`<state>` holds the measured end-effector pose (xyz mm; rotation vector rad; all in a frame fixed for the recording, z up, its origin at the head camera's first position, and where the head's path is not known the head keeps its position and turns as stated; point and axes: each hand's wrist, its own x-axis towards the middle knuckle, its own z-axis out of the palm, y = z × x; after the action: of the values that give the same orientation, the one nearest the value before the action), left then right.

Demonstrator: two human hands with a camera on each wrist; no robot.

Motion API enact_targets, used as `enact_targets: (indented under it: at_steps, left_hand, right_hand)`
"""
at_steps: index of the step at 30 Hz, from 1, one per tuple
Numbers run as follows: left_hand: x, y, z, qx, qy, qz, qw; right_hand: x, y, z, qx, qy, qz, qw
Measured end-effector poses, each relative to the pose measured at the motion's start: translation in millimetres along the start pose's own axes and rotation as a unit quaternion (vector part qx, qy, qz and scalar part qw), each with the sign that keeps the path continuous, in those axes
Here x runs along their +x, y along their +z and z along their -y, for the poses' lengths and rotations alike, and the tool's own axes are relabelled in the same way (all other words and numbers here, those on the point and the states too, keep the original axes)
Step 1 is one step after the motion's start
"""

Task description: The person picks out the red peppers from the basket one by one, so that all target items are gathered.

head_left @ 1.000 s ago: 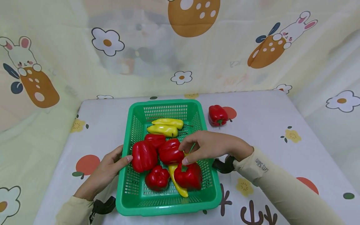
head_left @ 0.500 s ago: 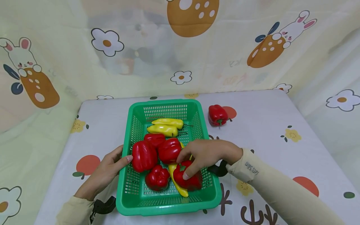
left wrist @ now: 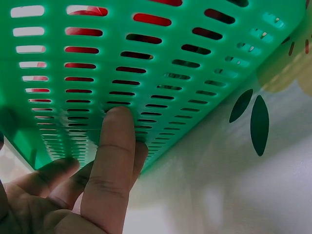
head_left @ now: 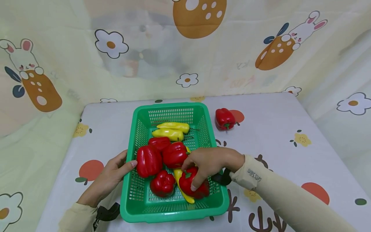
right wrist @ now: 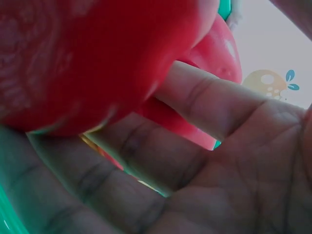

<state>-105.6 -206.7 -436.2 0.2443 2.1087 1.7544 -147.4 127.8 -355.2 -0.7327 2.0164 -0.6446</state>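
In the head view, a green basket (head_left: 174, 217) holds several red peppers and some yellow peppers. My left hand (head_left: 108, 176) grips its left rim, thumb over the top. The left wrist view shows the fingers (left wrist: 108, 175) against the slotted outer wall (left wrist: 105, 105). Inside the basket's front right part, my right hand (head_left: 214, 162) holds a red pepper (head_left: 200, 192), thumb on the near side and fingers on the far side. Close up in the right wrist view, the fingers of my right hand (right wrist: 214, 165) lie around and under that pepper (right wrist: 97, 53).
Another red pepper (head_left: 224, 119) lies on the table, behind and right of the basket. Two yellow peppers (head_left: 169, 134) are at the basket's back, and a third (head_left: 188, 197) lies beside the held pepper. A patterned curtain (head_left: 150, 87) hangs behind the table (head_left: 269, 122).
My right hand has come down and a little toward me, its thumb and fingers now around the front right red pepper. The left hand and basket have stayed in place.
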Motion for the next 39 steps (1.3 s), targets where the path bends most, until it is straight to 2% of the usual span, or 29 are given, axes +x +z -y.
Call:
enact_targets:
  at_steps: [4, 11, 17, 23, 34, 39]
  left_hand:
    - [-0.2, 0.5, 0.1, 0.0, -0.004, 0.0, 1.0]
    - [-1.4, 0.6, -0.9, 0.0, -0.011, -0.001, 0.9999]
    - [-2.2, 0.6, -1.4, 0.002, -0.011, -0.002, 0.9999]
    - [-2.0, 0.8, -0.7, 0.006, -0.01, -0.006, 0.9999]
    - [-0.7, 0.4, -0.8, 0.002, -0.011, -0.001, 0.9999]
    - [0.2, -0.1, -0.6, 0.002, -0.006, 0.002, 1.0]
  right_hand:
    - [-1.0, 0.1, -1.8, 0.008, -0.002, 0.002, 1.0]
    - [-6.9, -4.2, -4.6, 0.055, -0.029, 0.007, 0.998]
    - [-13.0, -9.8, -5.5, 0.062, -0.036, -0.012, 0.9974]
    - [-19.1, -15.1, -7.9, 0.095, -0.052, -0.025, 0.9938]
    - [-30.8, -26.8, -13.0, 0.1, -0.043, -0.061, 0.9922]
    - [-34.1, -32.3, -18.1, 0.123, -0.047, -0.069, 0.9889]
